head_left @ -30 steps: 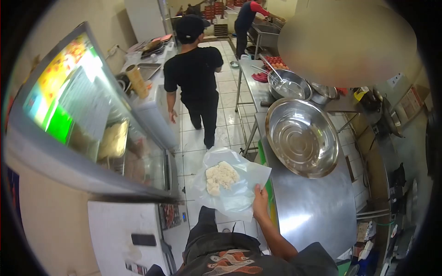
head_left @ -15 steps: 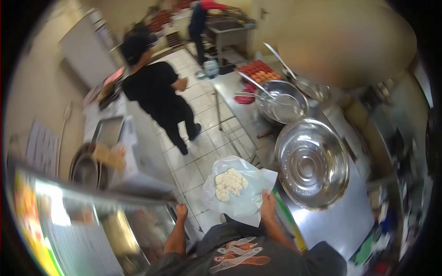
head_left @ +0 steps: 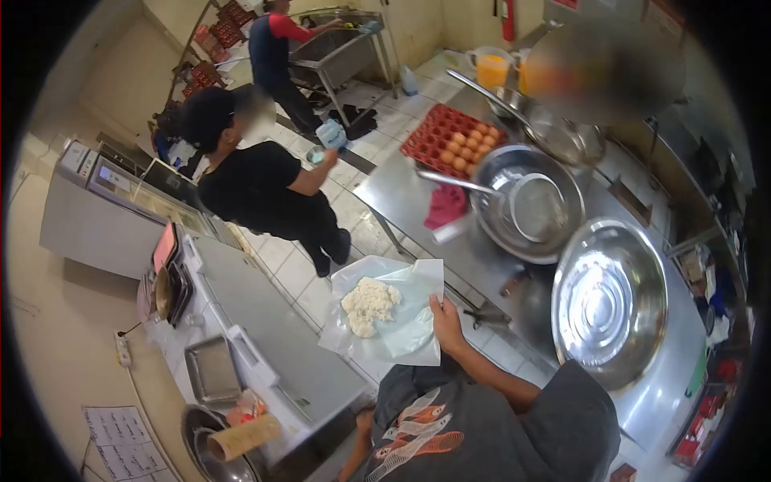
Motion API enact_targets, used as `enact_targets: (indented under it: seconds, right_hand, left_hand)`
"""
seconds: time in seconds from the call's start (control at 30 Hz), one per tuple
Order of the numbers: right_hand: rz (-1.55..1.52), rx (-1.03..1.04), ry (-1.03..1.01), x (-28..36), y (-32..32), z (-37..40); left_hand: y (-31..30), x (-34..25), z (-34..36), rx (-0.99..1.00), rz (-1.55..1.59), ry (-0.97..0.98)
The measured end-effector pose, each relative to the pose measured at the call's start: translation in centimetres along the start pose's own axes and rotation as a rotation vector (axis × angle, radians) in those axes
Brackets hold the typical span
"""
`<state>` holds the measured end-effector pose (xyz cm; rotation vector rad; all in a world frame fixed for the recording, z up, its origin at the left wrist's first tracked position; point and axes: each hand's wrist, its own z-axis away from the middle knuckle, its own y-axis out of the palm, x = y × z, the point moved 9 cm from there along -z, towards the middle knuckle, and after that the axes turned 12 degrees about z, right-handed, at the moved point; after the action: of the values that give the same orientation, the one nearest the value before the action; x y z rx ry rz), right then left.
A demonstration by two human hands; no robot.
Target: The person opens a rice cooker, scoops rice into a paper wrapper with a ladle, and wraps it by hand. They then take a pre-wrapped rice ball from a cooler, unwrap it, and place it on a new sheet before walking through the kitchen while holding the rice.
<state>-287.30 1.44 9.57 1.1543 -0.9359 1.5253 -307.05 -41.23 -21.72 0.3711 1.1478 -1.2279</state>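
Note:
My right hand [head_left: 446,323] grips the edge of a plastic-covered plate [head_left: 414,321], thumb on top. The plate looks pale and round under a translucent white plastic sheet with loose corners. A crumbly, off-white lump of dough [head_left: 369,305] rests on the sheet's left part. Low by my body, my left hand [head_left: 364,424] shows only in part beside my shirt, close to the end of the white counter unit, and its fingers are mostly hidden.
On the steel table [head_left: 401,193] at right are a large steel basin [head_left: 610,305], a bowl [head_left: 490,217] holding a strainer [head_left: 536,207], a pink cloth [head_left: 444,207] and an egg tray [head_left: 434,132]. A person in black [head_left: 257,177] stands ahead; another [head_left: 273,56] works at a sink [head_left: 337,56].
The view has swung left and forward. The plate stays in my right hand, while my left hand has dropped closer to my body. The person in black has an arm farther out.

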Motion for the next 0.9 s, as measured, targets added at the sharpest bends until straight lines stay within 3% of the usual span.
enact_targets:
  seconds: [0.17,0.27,0.37,0.43,0.53,0.57,0.6,0.63,0.67,0.7,0.73,0.9]
  right_hand:
    - [0.206,-0.061,-0.003,6.1,8.4,-11.5]
    - [0.218,-0.031,0.111,6.0,11.7,-18.6]
    - [0.151,-0.090,0.058,7.1,15.8,-24.4]
    - [0.159,-0.132,0.058,8.0,18.5,-28.2]
    - [0.197,-0.197,0.077,8.6,22.1,-30.6]
    - [0.215,-0.208,0.072,8.7,23.6,-31.3]
    - [0.170,-0.233,0.050,8.9,25.3,-32.1]
    - [0.128,-0.252,0.034,8.9,26.9,-32.7]
    - [0.089,-0.264,0.027,9.1,28.6,-33.6]
    - [0.067,-0.282,0.008,11.3,29.2,-36.3]
    - [0.033,-0.277,0.062,10.8,29.2,-36.8]
    - [-0.013,-0.281,0.121,11.5,34.2,-43.1]
  left_hand:
    - [-4.9,-1.6,-4.3,-0.011,-0.061,-0.269]
    - [-7.9,-1.9,-8.2,-0.057,-0.036,-0.308]
    - [-11.7,-1.7,-15.2,-0.095,-0.019,-0.272]
    - [-15.2,-1.7,-22.7,-0.117,-0.097,-0.070]
    - [-21.8,-6.2,-33.5,-0.321,-0.440,0.620]
    - [-24.4,-3.5,-39.7,-0.262,0.155,-0.040]
    - [-26.1,-3.3,-41.7,-0.546,0.729,-0.659]
    - [-28.2,-4.8,-47.5,-0.404,0.568,-0.563]
    - [-31.0,-7.7,-53.8,-0.244,0.186,-0.001]
    - [-31.0,-10.6,-59.6,-0.257,0.460,-0.291]
    - [-31.8,-16.2,-61.5,-0.245,0.457,-0.302]
    - [-34.9,-30.7,-78.6,-0.132,0.434,-0.152]
